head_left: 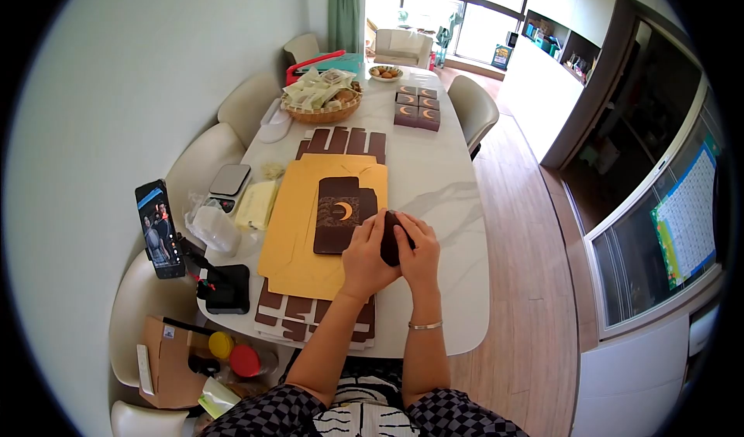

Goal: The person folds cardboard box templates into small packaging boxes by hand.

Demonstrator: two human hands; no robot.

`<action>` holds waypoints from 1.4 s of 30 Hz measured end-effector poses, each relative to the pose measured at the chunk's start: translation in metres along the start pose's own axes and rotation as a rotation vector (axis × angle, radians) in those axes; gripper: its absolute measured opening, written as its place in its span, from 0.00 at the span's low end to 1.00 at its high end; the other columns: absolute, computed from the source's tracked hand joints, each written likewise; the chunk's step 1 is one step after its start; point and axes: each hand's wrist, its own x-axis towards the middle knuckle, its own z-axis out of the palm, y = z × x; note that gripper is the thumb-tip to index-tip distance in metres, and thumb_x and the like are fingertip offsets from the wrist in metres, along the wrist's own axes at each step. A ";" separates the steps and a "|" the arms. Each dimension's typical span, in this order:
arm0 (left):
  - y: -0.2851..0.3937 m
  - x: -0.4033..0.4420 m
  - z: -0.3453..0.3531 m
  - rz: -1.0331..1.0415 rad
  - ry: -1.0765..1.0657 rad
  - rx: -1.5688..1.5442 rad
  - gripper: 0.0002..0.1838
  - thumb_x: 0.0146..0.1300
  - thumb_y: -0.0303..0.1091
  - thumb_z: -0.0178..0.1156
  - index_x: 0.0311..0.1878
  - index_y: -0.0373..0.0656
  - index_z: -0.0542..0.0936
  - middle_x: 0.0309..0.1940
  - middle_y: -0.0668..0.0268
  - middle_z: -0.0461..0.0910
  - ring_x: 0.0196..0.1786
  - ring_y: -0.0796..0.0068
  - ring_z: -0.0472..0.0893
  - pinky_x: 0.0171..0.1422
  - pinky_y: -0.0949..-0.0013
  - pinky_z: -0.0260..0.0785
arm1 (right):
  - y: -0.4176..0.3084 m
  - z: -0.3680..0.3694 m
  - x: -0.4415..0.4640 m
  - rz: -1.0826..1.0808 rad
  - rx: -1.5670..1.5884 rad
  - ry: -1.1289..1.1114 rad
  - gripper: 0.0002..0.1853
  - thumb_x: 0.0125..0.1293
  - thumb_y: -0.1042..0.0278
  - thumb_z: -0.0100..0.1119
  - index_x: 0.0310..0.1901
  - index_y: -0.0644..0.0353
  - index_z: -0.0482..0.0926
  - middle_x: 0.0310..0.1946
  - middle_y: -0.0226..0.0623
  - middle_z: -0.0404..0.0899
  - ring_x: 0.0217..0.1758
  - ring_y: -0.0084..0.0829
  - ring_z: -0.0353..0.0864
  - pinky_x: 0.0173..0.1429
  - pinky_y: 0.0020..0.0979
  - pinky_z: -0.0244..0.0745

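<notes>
We look down along a white marble-patterned table [453,301], and we set our clock around the two hands, with twelve o'clock straight ahead. The next largest thing on it is a golden sheet [288,243], spread mainly at nine o'clock, lying over brown cut sheets [378,142] that stick out beyond it at eleven and at seven to eight. Off the table at eight o'clock we find an open cardboard box [174,367], and far up the tabletop at eleven a woven basket [324,116] heaped with packets. At twelve o'clock, well apart from us, brown boxes [417,113] with crescent moons sit close together in two columns. A phone [160,220] stands upright on a holder at nine, and a flat scale [231,178] lies nearer ten. On the golden sheet, just beside our fingers at ten o'clock, rests a dark carton [337,224] with a golden crescent on a patterned band. Our left hand [366,252] and right hand [421,251] meet at the clock's centre — fingers curled around a smaller dark piece [390,245], grasping it from both sides, the right thumb laid against it. That piece is up between the palms, by the sheet's right edge; we cannot tell whether its underside touches anything. Smallest of all, a silver bracelet [425,326] circles our right wrist at about five o'clock.
</notes>
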 end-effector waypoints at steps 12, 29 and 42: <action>-0.003 0.004 -0.004 -0.024 -0.089 -0.039 0.56 0.36 0.48 0.78 0.70 0.39 0.63 0.58 0.57 0.73 0.59 0.56 0.74 0.59 0.58 0.72 | 0.031 -0.009 -0.008 0.282 0.401 -0.003 0.17 0.70 0.61 0.60 0.55 0.62 0.80 0.46 0.36 0.81 0.45 0.26 0.81 0.43 0.26 0.79; -0.008 -0.004 0.019 -0.677 -0.081 -1.158 0.22 0.63 0.29 0.65 0.58 0.40 0.71 0.48 0.66 0.79 0.49 0.76 0.79 0.48 0.70 0.78 | 0.037 0.014 -0.019 0.634 1.348 0.172 0.19 0.67 0.73 0.59 0.57 0.64 0.69 0.51 0.37 0.76 0.53 0.32 0.77 0.57 0.39 0.76; -0.030 -0.014 0.026 -0.353 -0.096 -0.519 0.33 0.51 0.28 0.73 0.62 0.40 0.73 0.48 0.62 0.81 0.51 0.69 0.81 0.52 0.65 0.75 | 0.034 0.005 -0.020 0.829 1.167 0.037 0.21 0.75 0.53 0.48 0.57 0.62 0.70 0.48 0.39 0.78 0.49 0.33 0.82 0.50 0.39 0.81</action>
